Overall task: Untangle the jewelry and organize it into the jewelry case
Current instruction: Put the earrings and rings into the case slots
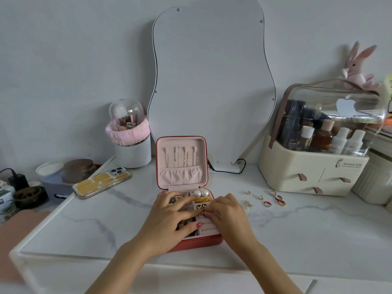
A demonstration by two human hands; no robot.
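Both hands over the open red square jewelry case (188,242) at the marble tabletop's front centre: right hand (228,215) pinching a small gold piece (203,212), left hand (169,217) resting flat, fingers straight. Best seated gently into the ring rolls; loose rings (273,201) waiting rightward.

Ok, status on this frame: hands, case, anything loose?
Both hands over the open jewelry case; left hand flat, right hand pinching a small gold piece. Rings and earrings loose on table. Nothing blocking.

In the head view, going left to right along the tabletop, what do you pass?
Phone → jewelry case with left hand and right hand over it → loose rings and earrings → cream cosmetics organizer.
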